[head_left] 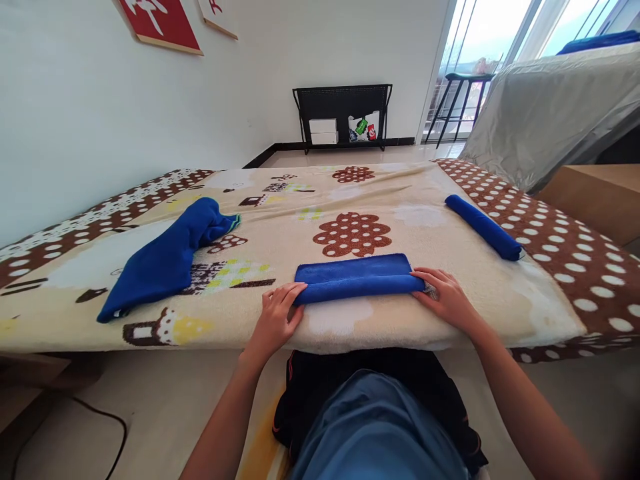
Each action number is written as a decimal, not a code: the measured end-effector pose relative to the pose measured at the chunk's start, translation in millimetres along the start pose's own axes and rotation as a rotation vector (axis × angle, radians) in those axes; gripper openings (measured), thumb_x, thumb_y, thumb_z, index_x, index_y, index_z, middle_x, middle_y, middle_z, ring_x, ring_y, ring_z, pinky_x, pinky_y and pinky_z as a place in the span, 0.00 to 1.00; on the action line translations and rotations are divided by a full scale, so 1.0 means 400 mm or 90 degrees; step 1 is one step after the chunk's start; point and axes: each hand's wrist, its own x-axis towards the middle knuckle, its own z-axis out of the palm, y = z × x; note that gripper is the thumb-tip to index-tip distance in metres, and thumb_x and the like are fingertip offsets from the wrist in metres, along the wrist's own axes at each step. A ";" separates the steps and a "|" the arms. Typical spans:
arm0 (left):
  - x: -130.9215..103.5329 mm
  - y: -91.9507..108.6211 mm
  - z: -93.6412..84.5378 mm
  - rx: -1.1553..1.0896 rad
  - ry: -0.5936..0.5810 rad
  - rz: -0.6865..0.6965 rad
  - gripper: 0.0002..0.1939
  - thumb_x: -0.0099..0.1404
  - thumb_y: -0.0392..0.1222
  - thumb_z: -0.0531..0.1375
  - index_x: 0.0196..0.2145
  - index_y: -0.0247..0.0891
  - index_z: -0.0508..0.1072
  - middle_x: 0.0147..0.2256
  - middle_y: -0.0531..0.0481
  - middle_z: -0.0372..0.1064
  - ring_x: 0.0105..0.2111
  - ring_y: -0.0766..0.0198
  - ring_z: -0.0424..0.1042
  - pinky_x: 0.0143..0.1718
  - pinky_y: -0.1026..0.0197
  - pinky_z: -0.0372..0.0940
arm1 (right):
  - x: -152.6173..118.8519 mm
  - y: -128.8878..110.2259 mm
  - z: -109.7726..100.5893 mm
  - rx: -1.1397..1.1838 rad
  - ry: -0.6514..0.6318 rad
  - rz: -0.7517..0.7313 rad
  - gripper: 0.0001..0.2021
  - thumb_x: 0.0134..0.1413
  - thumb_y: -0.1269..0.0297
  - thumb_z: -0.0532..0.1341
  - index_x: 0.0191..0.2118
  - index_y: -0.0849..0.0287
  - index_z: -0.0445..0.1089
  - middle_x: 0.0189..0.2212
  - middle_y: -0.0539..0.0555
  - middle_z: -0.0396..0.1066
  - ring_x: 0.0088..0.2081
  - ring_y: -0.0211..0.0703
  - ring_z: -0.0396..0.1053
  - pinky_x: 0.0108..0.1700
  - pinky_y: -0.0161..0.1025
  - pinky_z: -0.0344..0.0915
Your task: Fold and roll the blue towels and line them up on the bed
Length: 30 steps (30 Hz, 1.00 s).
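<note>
In front of me a blue towel [356, 279] lies partly rolled, its near edge a thick roll and its far part flat. My left hand [279, 313] grips the left end of the roll, thumb in front and fingers on top. At the other end, my right hand [445, 297] is closed round the roll in the same way, beside a small pale tag. A fully rolled blue towel [483, 227] rests to the right. On the left a loose, crumpled blue towel [165, 260] with a green edge is spread out.
A cream blanket [280, 233] with brown dotted borders covers the bed under the towels. Beyond it stand a black rack [343, 113] and a stool [463, 100] by the window. At right are a plastic-covered piece of furniture [560, 100] and a cardboard box [595, 197].
</note>
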 end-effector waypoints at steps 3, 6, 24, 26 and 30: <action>0.005 -0.015 0.003 -0.056 0.000 -0.060 0.17 0.72 0.44 0.52 0.57 0.44 0.63 0.54 0.45 0.69 0.56 0.55 0.65 0.58 0.49 0.54 | 0.005 0.005 0.003 0.019 0.003 -0.004 0.19 0.64 0.53 0.57 0.56 0.53 0.67 0.58 0.57 0.67 0.58 0.51 0.66 0.58 0.53 0.62; 0.001 -0.025 -0.001 -0.116 0.010 -0.131 0.16 0.72 0.48 0.53 0.55 0.44 0.65 0.51 0.46 0.70 0.52 0.55 0.66 0.56 0.50 0.57 | 0.005 0.008 -0.004 0.062 -0.001 0.001 0.16 0.65 0.52 0.56 0.51 0.55 0.69 0.58 0.58 0.66 0.58 0.51 0.66 0.58 0.51 0.62; 0.120 0.228 0.109 0.057 -0.009 0.082 0.23 0.74 0.41 0.48 0.64 0.36 0.60 0.63 0.40 0.62 0.65 0.55 0.59 0.66 0.46 0.48 | 0.084 -0.276 0.093 -0.044 0.006 -0.113 0.22 0.68 0.64 0.49 0.65 0.56 0.59 0.63 0.57 0.63 0.63 0.48 0.61 0.64 0.51 0.52; 0.125 0.235 0.121 0.061 -0.014 0.070 0.24 0.74 0.42 0.48 0.64 0.36 0.60 0.63 0.41 0.62 0.65 0.55 0.58 0.66 0.46 0.48 | 0.090 -0.288 0.101 -0.045 -0.006 -0.113 0.23 0.69 0.64 0.48 0.66 0.57 0.58 0.64 0.57 0.62 0.64 0.48 0.59 0.65 0.51 0.52; 0.110 0.205 0.107 0.072 -0.021 0.059 0.24 0.74 0.43 0.48 0.65 0.38 0.59 0.64 0.43 0.62 0.65 0.56 0.58 0.67 0.47 0.48 | 0.082 -0.262 0.092 -0.050 -0.008 -0.117 0.23 0.68 0.62 0.50 0.66 0.58 0.57 0.64 0.56 0.62 0.65 0.46 0.59 0.65 0.50 0.52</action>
